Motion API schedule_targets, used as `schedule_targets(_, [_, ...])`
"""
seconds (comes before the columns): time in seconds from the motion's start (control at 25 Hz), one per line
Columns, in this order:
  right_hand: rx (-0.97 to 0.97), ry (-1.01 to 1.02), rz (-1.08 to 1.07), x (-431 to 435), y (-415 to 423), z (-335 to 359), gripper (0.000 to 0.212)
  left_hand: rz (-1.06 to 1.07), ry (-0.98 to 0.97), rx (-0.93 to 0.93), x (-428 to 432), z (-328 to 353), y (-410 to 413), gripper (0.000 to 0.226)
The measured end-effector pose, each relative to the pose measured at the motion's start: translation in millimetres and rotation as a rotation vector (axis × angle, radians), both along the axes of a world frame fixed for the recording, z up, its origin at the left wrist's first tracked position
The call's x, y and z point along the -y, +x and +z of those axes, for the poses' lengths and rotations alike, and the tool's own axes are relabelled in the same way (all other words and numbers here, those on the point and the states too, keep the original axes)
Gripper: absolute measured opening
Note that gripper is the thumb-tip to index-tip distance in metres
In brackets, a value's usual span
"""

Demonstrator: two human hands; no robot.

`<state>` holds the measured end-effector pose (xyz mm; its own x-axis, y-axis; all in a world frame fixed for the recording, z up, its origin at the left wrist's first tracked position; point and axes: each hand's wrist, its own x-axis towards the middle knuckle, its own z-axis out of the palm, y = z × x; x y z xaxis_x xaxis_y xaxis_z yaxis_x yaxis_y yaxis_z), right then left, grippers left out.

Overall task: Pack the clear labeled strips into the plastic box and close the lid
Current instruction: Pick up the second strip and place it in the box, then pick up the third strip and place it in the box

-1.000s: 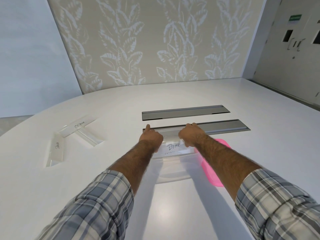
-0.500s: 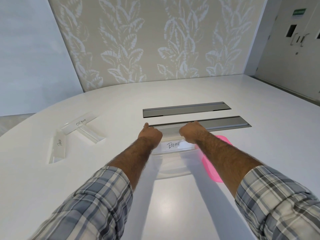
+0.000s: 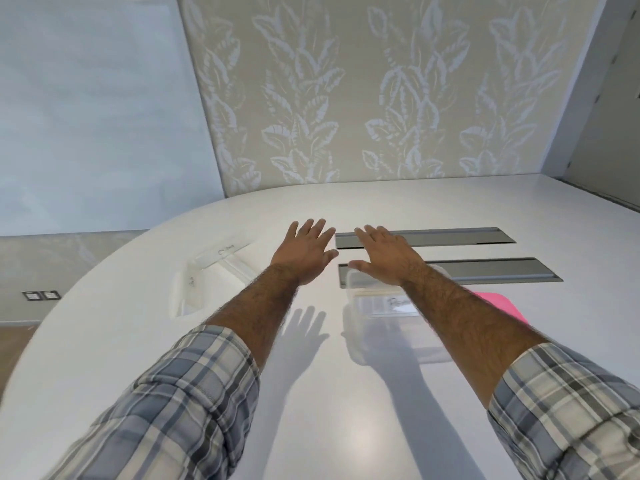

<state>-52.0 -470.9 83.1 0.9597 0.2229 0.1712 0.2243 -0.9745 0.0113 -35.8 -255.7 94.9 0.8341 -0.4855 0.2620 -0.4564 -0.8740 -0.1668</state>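
Observation:
A clear plastic box (image 3: 353, 327) stands on the white table (image 3: 346, 427) in the middle of the head view, with a labeled clear strip (image 3: 384, 304) lying across its far part. My right hand (image 3: 384, 256) hovers flat above the box's far end, fingers spread, holding nothing. My left hand (image 3: 306, 252) is raised left of the box, also spread and holding nothing. To the far left lie three loose clear strips: one with writing (image 3: 225, 252), one at an angle (image 3: 239, 268), one upright at the left (image 3: 187, 292). The pink lid (image 3: 498, 304) shows beside my right forearm.
Two grey recessed slots, one farther away (image 3: 450, 236) and one closer (image 3: 502, 270), run across the table beyond the box. A patterned wall panel stands behind the curved table edge. A door frame is at the far right.
Both hands have let go of the strip in the box, lifted and spread open. My left hand has shifted left, away from the box. The view has swung left.

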Motion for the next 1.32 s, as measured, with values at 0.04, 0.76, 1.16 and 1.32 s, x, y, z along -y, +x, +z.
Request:
schedule_targets(0.04, [0.008, -0.004, 0.01, -16, 2, 5, 0.084, 0.026, -0.01, -0.011, -19, 4, -1, 0.06])
schedule_targets(0.76, [-0.104, -0.036, -0.083, -348, 49, -23, 0.077, 0.219, -0.104, -0.308, -409, -51, 90, 0.053])
schedule_targets(1.16, [-0.297, -0.065, -0.14, -440, 77, -75, 0.064, 0.177, -0.18, -0.459, -442, -85, 127, 0.053])
schedule_targets(1.32, [-0.336, -0.052, -0.145, -458, 86, -88, 0.052, 0.186, -0.278, -0.543, -442, -93, 140, 0.051])
